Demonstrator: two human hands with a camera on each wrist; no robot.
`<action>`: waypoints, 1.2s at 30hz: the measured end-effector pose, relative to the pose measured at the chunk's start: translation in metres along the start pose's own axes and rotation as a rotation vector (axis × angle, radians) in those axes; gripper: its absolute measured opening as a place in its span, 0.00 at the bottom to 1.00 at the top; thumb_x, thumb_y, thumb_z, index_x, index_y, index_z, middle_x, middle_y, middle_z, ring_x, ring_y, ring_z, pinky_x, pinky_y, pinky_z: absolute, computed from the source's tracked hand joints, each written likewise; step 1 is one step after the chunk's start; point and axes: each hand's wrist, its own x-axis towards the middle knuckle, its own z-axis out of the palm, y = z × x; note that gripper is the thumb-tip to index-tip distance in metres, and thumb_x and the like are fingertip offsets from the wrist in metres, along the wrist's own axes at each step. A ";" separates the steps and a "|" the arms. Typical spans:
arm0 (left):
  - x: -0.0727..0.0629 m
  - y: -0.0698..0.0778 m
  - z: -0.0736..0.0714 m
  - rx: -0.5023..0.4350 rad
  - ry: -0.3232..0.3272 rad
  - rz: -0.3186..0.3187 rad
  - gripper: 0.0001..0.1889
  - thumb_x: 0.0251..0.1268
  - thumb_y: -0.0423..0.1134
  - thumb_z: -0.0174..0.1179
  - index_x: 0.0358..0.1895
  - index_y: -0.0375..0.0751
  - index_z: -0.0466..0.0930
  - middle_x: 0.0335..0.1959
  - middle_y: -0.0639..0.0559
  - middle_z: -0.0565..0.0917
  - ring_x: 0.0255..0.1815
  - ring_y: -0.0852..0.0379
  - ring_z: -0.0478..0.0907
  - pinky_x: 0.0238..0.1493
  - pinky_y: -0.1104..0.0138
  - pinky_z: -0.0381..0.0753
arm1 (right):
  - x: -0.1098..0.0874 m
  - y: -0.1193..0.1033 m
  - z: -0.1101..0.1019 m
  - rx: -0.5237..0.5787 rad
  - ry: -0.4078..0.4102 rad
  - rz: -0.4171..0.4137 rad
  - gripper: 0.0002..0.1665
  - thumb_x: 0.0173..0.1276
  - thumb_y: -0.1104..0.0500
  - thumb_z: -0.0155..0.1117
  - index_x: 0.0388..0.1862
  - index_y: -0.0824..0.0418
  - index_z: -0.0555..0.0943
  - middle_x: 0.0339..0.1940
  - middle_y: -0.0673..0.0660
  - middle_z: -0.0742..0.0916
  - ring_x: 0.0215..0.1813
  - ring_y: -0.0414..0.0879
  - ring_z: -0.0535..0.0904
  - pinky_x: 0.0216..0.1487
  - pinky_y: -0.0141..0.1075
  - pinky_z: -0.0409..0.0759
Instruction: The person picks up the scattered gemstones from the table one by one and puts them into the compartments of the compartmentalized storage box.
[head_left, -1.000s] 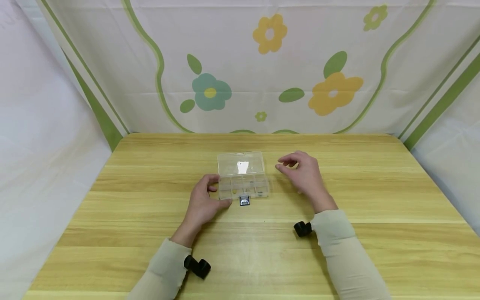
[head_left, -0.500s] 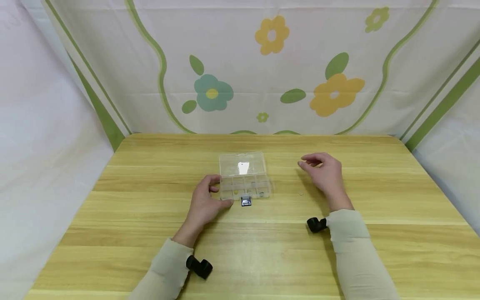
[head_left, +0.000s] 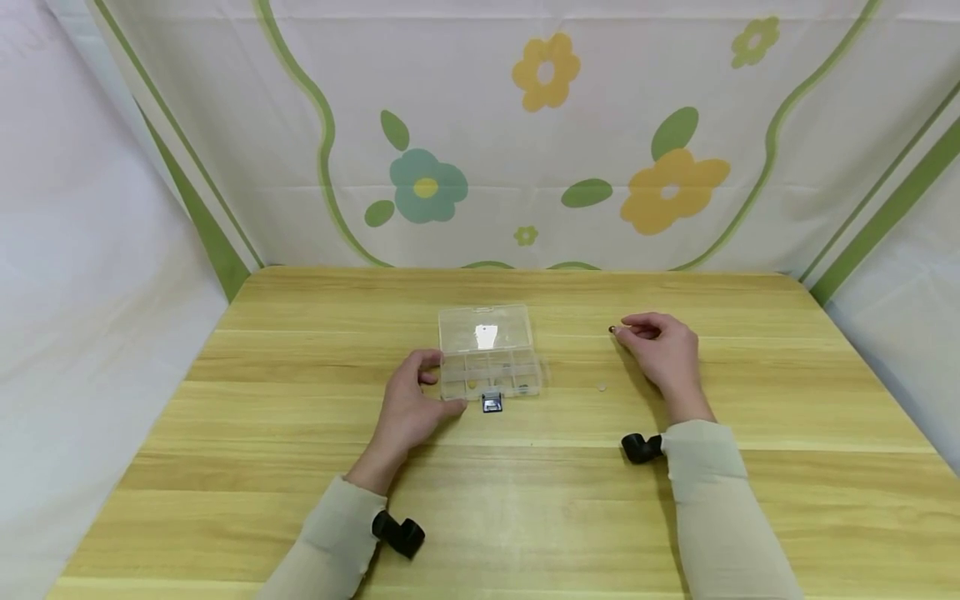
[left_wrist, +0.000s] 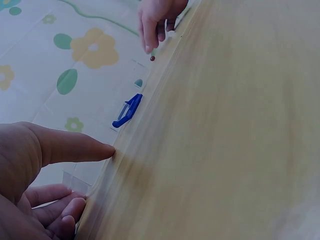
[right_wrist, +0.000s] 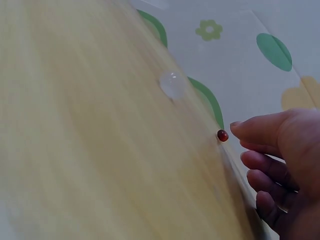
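Observation:
A clear plastic compartment box [head_left: 452,389] lies on the table with its lid [head_left: 465,327] folded back. My left hand [head_left: 408,404] holds the box at its left end, thumb along the front edge and fingers at the side. A blue latch [left_wrist: 128,111] hangs from the box's front. Small yellow and dark green pieces lie in its compartments. My right hand [head_left: 660,350] is over the table to the right of the box, fingers bent. Right at its fingertips is a small dark red bead [right_wrist: 222,135]; a slight gap shows between thumb and bead in the right wrist view.
A small clear bead [right_wrist: 172,84] lies on the wooden table [head_left: 480,517] between the box and my right hand. A white cloth [head_left: 480,100] printed with flowers hangs behind the table's far edge, with more cloth at both sides.
My right hand has moved right, away from the box, and the clear bead and then the red bead have come into sight beside it. My left hand has stayed on the box.

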 end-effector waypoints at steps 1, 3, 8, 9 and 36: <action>0.000 0.000 0.000 -0.001 0.000 -0.001 0.40 0.49 0.29 0.82 0.69 0.38 0.77 0.65 0.40 0.82 0.60 0.43 0.78 0.61 0.51 0.78 | 0.001 0.000 0.001 -0.009 0.003 -0.002 0.20 0.74 0.49 0.73 0.58 0.59 0.90 0.50 0.59 0.88 0.48 0.45 0.81 0.45 0.26 0.77; 0.000 0.000 0.000 0.000 -0.001 0.000 0.40 0.49 0.29 0.82 0.70 0.38 0.77 0.65 0.40 0.82 0.60 0.43 0.78 0.61 0.51 0.78 | 0.001 0.000 0.002 -0.020 0.006 -0.006 0.20 0.74 0.49 0.74 0.58 0.60 0.90 0.50 0.59 0.89 0.47 0.44 0.81 0.45 0.26 0.76; 0.001 0.000 0.000 0.005 -0.002 0.004 0.40 0.49 0.30 0.82 0.70 0.38 0.77 0.65 0.40 0.83 0.60 0.43 0.78 0.61 0.51 0.78 | 0.002 0.000 0.005 -0.064 0.002 -0.026 0.20 0.74 0.49 0.73 0.58 0.60 0.90 0.51 0.60 0.90 0.47 0.46 0.81 0.48 0.31 0.76; 0.001 0.000 0.000 0.005 -0.001 0.005 0.40 0.49 0.30 0.82 0.70 0.38 0.77 0.65 0.40 0.83 0.60 0.43 0.78 0.61 0.51 0.78 | 0.003 0.000 0.005 -0.074 0.001 -0.031 0.20 0.74 0.49 0.73 0.58 0.60 0.90 0.51 0.61 0.89 0.48 0.47 0.81 0.48 0.32 0.76; 0.001 -0.001 -0.001 0.003 -0.007 0.001 0.39 0.51 0.31 0.82 0.70 0.38 0.77 0.66 0.41 0.83 0.61 0.43 0.79 0.61 0.51 0.78 | 0.002 -0.001 0.012 -0.095 -0.006 -0.057 0.16 0.76 0.52 0.71 0.54 0.61 0.91 0.51 0.63 0.85 0.49 0.55 0.81 0.48 0.40 0.76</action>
